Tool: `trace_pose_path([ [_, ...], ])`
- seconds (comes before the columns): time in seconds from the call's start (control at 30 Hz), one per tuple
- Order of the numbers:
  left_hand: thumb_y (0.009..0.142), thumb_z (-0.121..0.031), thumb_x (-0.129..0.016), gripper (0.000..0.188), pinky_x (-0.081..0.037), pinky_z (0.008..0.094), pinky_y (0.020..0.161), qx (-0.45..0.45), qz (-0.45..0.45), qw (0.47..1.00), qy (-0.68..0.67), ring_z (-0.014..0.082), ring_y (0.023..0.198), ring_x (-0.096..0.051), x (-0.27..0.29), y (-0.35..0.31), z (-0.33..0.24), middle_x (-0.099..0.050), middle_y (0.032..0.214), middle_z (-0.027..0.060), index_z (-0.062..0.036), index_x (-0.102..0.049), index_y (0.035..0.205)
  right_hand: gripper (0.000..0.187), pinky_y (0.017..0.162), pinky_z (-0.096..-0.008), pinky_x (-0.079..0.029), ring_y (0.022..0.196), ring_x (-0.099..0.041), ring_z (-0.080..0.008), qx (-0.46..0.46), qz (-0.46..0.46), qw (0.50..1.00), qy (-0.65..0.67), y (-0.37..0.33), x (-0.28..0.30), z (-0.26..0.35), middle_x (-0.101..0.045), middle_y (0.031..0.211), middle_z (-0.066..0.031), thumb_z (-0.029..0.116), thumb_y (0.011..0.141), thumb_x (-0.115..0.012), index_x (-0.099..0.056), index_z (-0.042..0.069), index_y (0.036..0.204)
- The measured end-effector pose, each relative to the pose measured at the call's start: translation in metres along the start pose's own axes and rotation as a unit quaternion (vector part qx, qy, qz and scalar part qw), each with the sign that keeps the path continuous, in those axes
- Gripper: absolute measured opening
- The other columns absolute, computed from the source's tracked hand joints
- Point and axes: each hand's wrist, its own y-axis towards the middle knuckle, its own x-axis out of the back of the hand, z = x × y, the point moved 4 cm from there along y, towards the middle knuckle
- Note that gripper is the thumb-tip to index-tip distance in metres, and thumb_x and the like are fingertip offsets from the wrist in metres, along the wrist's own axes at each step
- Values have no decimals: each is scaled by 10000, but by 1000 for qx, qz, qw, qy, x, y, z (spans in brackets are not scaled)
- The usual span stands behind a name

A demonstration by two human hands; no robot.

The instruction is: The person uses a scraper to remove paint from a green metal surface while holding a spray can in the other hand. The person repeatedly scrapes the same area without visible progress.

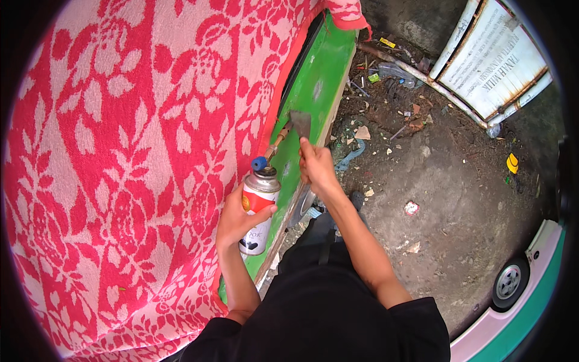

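Your left hand [233, 216] holds a red and white can [263, 193] with a blue knob [259, 163], and your right hand [317, 166] holds a scraper [301, 124] over the green panel [318, 72], close to the can's nozzle [281, 138], with a flowery red cloth [139, 163] along the panel's left edge.

Head-worn. Looks steeply down through a fisheye from above and beside the panel [289, 183], near it. Takes in both its sides.

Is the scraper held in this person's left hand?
No, the right hand holds the scraper while the left hand grips the torch canister.
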Motion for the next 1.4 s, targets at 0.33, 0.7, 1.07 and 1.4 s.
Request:
trace_pose_path([
  [0.33, 749, -119, -840, 541, -516, 310, 838, 24, 10, 999, 34, 133, 910, -638, 2, 7, 2, -681, 1022, 72, -1, -588, 1213, 394, 368, -271, -198, 391, -285, -59, 28, -14, 999, -14, 6, 3, 13, -390, 558, 51, 378, 1033, -538, -490, 78, 782],
  [0.7, 746, -117, -839, 553, -516, 312, 844, 9, -13, 1000, 22, 133, 907, -642, 8, -2, 8, -687, 1026, 78, -2, -583, 1222, 372, 372, -272, -217, 401, -286, -58, -27, -17, 999, -20, -10, -2, 1, -394, 573, 46, 358, 1037, -530, -479, 82, 793],
  [1.07, 753, -119, -836, 572, -511, 312, 857, 31, 15, 999, 28, 130, 930, -633, 5, 6, 6, -685, 1043, 78, 2, -572, 1246, 382, 365, -273, -191, 383, -269, -55, 16, -6, 1000, 17, 9, -1, 12, -377, 550, 58, 373, 1033, -540, -484, 83, 790],
  [1.4, 774, -126, -830, 504, -521, 297, 791, 19, -4, 1000, 17, 113, 872, -630, -1, 17, 2, -680, 986, 66, 1, -589, 1198, 375, 370, -264, -195, 388, -270, -50, -25, 0, 1000, -13, -10, 0, 3, -374, 556, 62, 369, 1037, -534, -481, 83, 800],
])
